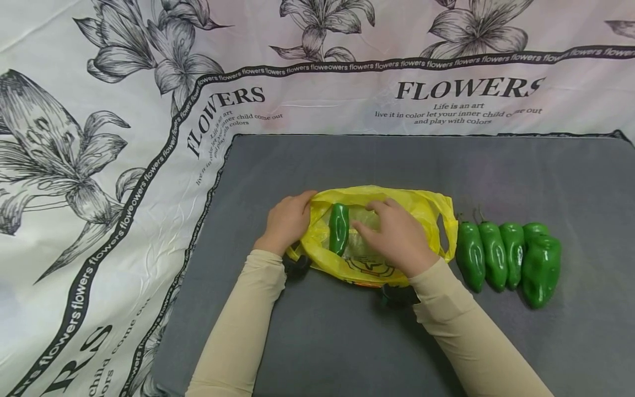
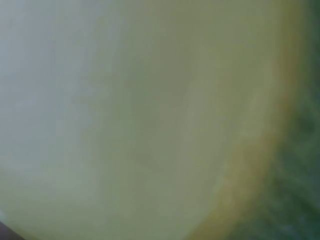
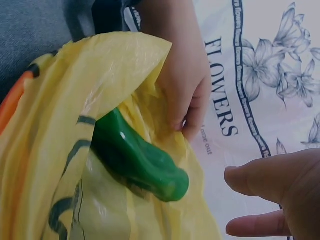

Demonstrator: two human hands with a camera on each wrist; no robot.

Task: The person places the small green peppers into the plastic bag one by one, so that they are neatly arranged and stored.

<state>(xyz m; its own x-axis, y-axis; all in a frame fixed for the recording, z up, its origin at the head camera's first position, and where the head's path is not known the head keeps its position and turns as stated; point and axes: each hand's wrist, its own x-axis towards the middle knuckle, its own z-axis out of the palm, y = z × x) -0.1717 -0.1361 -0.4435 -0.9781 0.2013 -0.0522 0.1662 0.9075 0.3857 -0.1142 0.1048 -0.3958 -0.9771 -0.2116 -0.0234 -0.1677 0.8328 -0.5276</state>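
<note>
A yellow plastic bag [image 1: 431, 207] lies with its mouth spread wide, and one glossy green pepper [image 1: 339, 229] is inside near its left end. My left hand [image 1: 288, 223] grips the bag's left rim, fingers curled over the edge in the right wrist view. Over the bag's mouth is my right hand [image 1: 399, 237], thumb and fingers apart and nothing between them, just right of the pepper. The right wrist view shows the same pepper [image 3: 140, 160] against the yellow plastic, apart from the right fingertips [image 3: 245, 175]. Blurred yellow plastic [image 2: 165, 120] fills most of the left wrist view.
Several more green peppers [image 1: 494, 256] lie side by side right of the bag, with a broader one [image 1: 541, 273] at the row's right end. They rest on a dark grey surface [image 1: 322, 342]. A white flower-print cloth [image 1: 317, 105] borders it behind and at left.
</note>
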